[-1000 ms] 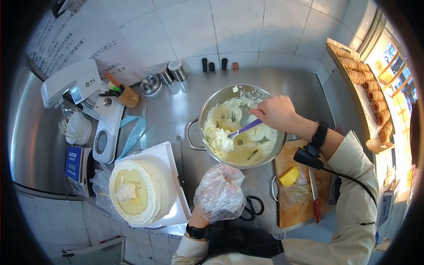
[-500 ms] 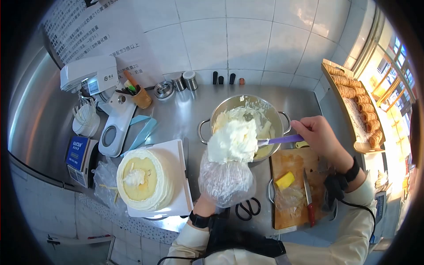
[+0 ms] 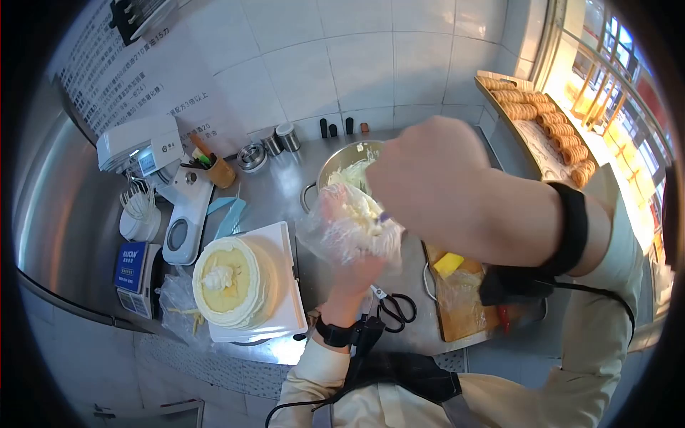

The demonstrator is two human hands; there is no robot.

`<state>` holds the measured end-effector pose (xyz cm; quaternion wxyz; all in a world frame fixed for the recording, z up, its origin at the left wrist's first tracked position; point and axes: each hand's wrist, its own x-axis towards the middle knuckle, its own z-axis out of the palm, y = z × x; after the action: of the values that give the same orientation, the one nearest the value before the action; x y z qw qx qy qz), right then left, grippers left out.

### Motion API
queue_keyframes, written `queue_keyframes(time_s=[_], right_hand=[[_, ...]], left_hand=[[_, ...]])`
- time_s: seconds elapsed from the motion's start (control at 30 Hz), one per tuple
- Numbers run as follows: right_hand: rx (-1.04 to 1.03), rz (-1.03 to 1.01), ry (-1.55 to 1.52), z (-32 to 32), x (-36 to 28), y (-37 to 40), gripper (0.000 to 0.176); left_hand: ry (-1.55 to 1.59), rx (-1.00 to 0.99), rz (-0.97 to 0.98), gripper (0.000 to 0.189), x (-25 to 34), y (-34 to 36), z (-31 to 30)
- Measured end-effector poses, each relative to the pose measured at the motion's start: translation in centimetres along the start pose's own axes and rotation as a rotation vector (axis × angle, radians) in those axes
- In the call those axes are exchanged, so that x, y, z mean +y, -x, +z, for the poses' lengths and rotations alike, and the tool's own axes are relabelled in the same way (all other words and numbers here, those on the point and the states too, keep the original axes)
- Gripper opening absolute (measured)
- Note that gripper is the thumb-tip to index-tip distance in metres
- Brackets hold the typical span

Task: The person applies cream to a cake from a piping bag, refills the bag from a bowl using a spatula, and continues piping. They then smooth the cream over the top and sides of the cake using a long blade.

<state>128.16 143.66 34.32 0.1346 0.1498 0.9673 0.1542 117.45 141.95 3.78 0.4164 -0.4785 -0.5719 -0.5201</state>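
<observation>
My left hand (image 3: pixel 354 277) is wrapped around a clear plastic bag (image 3: pixel 317 230) from below, its mouth spread. White cream (image 3: pixel 359 205) lies inside the bag. From above, my right hand (image 3: pixel 421 175) grips the purple-handled spatula (image 3: pixel 385 216); only a bit of its handle shows, and its blade is hidden in the bag. Behind both hands stands a steel bowl (image 3: pixel 325 171) with more cream, partly covered by my right hand and the bag. To the left a cream-coated round cake (image 3: pixel 258 289) with a dollop on top sits on a white board (image 3: pixel 285 250).
Black-handled scissors (image 3: pixel 397 312) lie near my left wrist. A wooden cutting board (image 3: pixel 457 324) at right carries a yellow block (image 3: pixel 448 265) and plastic wrap. A tray of pastry rolls (image 3: pixel 546 160) stands far right. A white scale (image 3: pixel 189 221) and blue scrapers (image 3: pixel 230 217) are left.
The cream-loaded spatula has gone from above the bag down into it, and the bag's mouth is now spread wider. My right hand has moved left, across the bowl. The view has shifted.
</observation>
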Motion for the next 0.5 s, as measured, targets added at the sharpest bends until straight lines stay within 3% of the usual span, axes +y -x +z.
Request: queue_keyframes(time_s=[0.07, 0.1, 0.17, 0.33, 0.4, 0.43, 0.47, 0.5], right_hand=[[0.038, -0.032, -0.018, 1.1, -0.1, -0.9, 0.005], [0.078, -0.068, -0.026, 1.6, 0.0, -1.4, 0.007], [0.152, -0.080, -0.041, 2.8, 1.5, -1.6, 0.010], [0.218, -0.043, -0.079, 2.6, 4.9, 0.5, 0.020], [0.170, 0.073, -0.165, 2.1, 6.1, 1.5, 0.031], [0.165, 0.079, -0.169, 1.1, 6.7, 2.0, 0.031], [0.069, 0.222, -0.257, 0.0, 7.5, 2.5, 0.034], [-0.030, 0.364, -0.344, -0.5, 8.3, 2.5, 0.037]], left_hand=[[0.595, -0.113, -0.472, 0.025, 3.6, -8.4, -3.6], [0.600, -0.112, -0.464, 0.025, 2.9, -8.5, -3.8], [0.292, -0.343, -0.053, 0.028, 1.2, -7.8, -4.1], [0.310, -0.363, -0.139, 0.023, 2.2, -7.3, -5.2], [0.309, -0.358, -0.136, 0.021, 2.5, -6.7, -5.5], [0.494, -0.394, -0.377, 0.019, 1.8, -5.2, -5.5], [0.676, -0.430, -0.621, 0.016, 0.8, -3.3, -5.5], [0.357, -0.392, -0.478, 0.019, -2.3, 0.5, -5.8]])
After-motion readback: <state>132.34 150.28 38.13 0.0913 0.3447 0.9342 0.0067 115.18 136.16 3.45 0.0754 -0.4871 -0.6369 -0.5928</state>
